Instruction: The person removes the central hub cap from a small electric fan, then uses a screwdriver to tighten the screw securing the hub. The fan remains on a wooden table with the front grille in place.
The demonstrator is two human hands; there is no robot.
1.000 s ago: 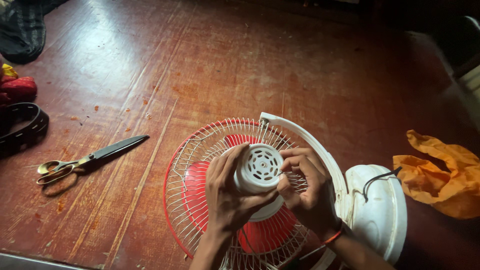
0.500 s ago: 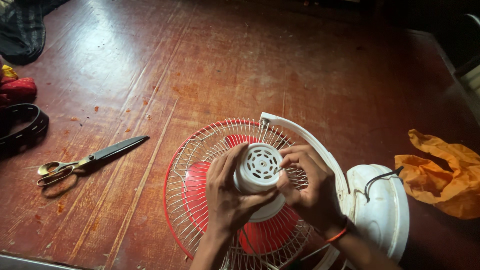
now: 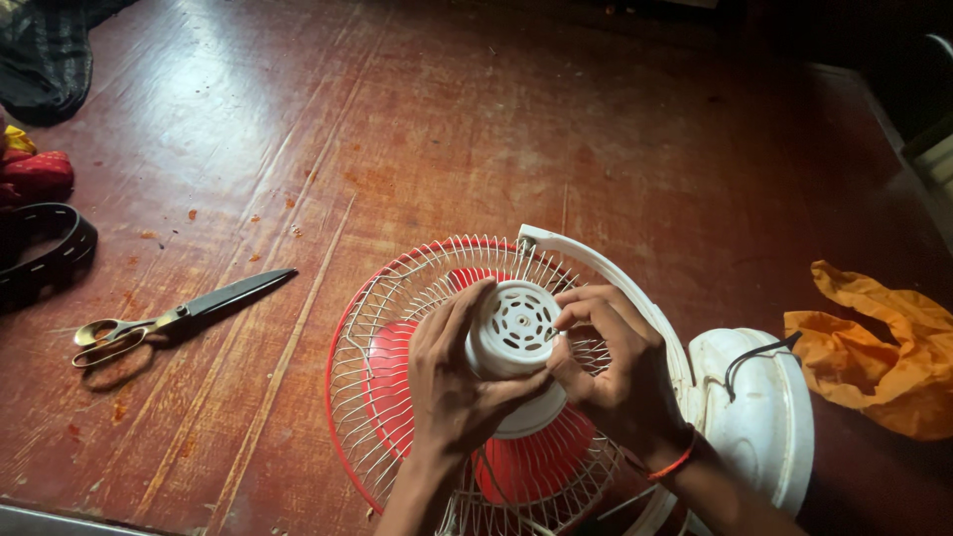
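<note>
Left hand (image 3: 452,382) fingers grasp white motor housing (image 3: 516,333); right hand (image 3: 620,372) fingers pinch at its vented face. Judged light, rigid plastic; wire grille (image 3: 387,328) bends, so hold housing

View count: one, head-worn; no second view, so no shared ground.
Position: above and behind the person's forearms, which enter from the bottom edge.
Direction: steeply down and forward onto the dark red-brown wooden table (image 3: 417,129).
Distance: close; the left hand (image 3: 452,382) and right hand (image 3: 615,372) sit low of centre on the white vented motor housing (image 3: 513,328) of a red-bladed fan with a white wire guard (image 3: 397,328).
Left margin: brass-handled scissors (image 3: 169,320), black belt (image 3: 45,248) cut by the frame.
Right margin: crumpled orange cloth (image 3: 884,357).
Far edge: falls into shadow.
</note>
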